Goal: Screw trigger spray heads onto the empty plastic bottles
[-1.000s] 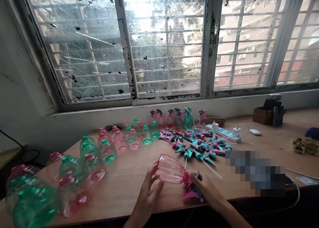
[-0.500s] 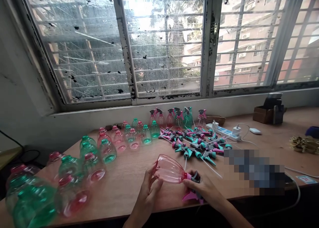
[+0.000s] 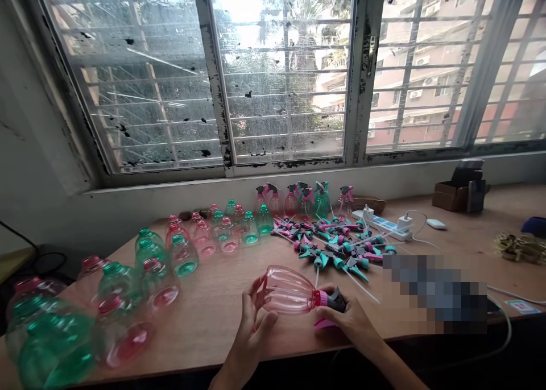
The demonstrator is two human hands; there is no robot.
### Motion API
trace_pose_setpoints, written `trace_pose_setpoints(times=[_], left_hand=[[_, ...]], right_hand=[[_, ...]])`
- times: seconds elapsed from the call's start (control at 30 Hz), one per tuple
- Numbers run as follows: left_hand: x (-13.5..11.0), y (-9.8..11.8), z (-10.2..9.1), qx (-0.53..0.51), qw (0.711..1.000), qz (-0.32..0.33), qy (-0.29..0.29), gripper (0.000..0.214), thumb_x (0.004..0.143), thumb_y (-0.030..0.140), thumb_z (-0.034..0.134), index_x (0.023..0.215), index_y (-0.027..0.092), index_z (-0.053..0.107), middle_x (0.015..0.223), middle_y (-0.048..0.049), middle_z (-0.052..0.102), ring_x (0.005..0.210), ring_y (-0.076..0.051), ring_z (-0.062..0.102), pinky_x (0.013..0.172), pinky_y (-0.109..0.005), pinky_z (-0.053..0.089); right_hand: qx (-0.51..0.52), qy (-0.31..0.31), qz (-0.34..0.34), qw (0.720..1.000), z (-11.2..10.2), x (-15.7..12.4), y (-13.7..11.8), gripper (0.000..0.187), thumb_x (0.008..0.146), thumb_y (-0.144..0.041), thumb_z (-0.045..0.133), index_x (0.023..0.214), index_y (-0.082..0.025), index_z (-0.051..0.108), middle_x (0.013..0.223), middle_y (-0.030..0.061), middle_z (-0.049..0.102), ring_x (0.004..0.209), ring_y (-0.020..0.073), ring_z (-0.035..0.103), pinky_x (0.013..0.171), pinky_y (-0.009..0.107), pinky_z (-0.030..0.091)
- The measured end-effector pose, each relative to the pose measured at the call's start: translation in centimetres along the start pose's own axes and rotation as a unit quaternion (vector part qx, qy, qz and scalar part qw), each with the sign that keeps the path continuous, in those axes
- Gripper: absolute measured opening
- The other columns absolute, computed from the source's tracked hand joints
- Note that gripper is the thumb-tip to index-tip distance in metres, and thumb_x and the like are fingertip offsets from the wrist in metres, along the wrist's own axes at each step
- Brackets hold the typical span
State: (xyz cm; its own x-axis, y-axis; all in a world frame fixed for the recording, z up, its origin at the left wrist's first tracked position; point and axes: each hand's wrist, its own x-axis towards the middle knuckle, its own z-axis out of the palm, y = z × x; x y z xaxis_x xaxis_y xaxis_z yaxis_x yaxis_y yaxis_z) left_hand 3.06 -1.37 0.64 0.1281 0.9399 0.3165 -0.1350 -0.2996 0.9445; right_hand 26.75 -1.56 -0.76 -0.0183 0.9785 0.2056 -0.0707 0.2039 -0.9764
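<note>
Over the worktop (image 3: 205, 327), the left hand (image 3: 253, 333) cups a pink bottle (image 3: 290, 291) endwise; the right hand (image 3: 352, 322), fingers wrapped, clasps its spray head (image 3: 335, 300); probably light, slippery; best held at base and collar (image 3: 321, 298).

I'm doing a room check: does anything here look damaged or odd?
Yes: the window frame has dark, ragged patches where its pale finish looks worn, and the panes are flecked and smeared. No spill shows on the table.
</note>
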Motion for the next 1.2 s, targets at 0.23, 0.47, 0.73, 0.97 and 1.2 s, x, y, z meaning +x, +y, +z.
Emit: trace_pose_setpoints(times=[0.23,0.47,0.73,0.97,1.2], left_hand=[[0.4,-0.3,-1.0,0.034,0.998,-0.002,-0.052,0.085,0.08,0.06,0.072,0.148,0.027,0.035,0.13,-0.0143,0.062,0.118,-0.034,0.058,0.099,-0.044,0.048],[0.0,0.1,-0.8,0.076,0.995,0.012,-0.065,0.085,0.074,0.04,0.083,0.146,0.039,0.037,0.129,-0.0079,0.056,0.104,-0.027,0.06,0.082,-0.035,0.054],[0.0,-1.1,0.1,0.119,0.978,0.163,-0.059,0.064,0.07,0.032,0.088,0.125,0.037,0.056,0.146,-0.0073,0.042,0.133,-0.036,0.044,0.092,-0.039,0.051],[-0.5,-1.1,-0.2,0.248,0.923,0.279,-0.098,0.062,0.077,0.021,0.083,0.127,0.037,0.049,0.149,-0.0108,0.037,0.137,-0.036,0.043,0.105,-0.052,0.047],[-0.8,-0.5,0.7,0.447,0.816,0.366,-0.015,0.056,0.088,0.026,0.073,0.135,0.02,0.043,0.152,-0.022,0.034,0.143,-0.036,0.036,0.112,-0.058,0.039]], right_hand=[[-0.083,-0.037,-0.106,0.99,0.2,-0.4,-0.4,0.03,0.072,-0.044,0.085,0.089,-0.021,0.077,0.088,0.0043,0.073,0.085,0.0276,0.067,0.083,0.04,0.055],[-0.004,-0.028,0.004,1.0,0.1,-0.8,0.4,0.041,0.067,-0.046,0.088,0.09,-0.016,0.074,0.071,0.0019,0.069,0.064,0.0222,0.065,0.063,0.037,0.058],[0.059,-0.079,0.013,0.995,-0.4,-0.5,-0.3,0.04,0.083,-0.052,0.075,0.069,-0.015,0.065,0.052,0.0013,0.065,0.052,0.0184,0.064,0.055,0.03,0.051],[0.089,-0.043,0.042,0.994,-0.4,0.1,0.1,0.049,0.084,-0.058,0.07,0.062,-0.015,0.063,0.043,-0.0017,0.058,0.044,0.0161,0.062,0.049,0.026,0.049],[0.087,-0.024,-0.002,0.996,-0.2,-0.1,-0.1,0.034,0.087,-0.053,0.07,0.09,-0.019,0.065,0.054,-0.0029,0.064,0.048,0.0162,0.063,0.054,0.029,0.055]])
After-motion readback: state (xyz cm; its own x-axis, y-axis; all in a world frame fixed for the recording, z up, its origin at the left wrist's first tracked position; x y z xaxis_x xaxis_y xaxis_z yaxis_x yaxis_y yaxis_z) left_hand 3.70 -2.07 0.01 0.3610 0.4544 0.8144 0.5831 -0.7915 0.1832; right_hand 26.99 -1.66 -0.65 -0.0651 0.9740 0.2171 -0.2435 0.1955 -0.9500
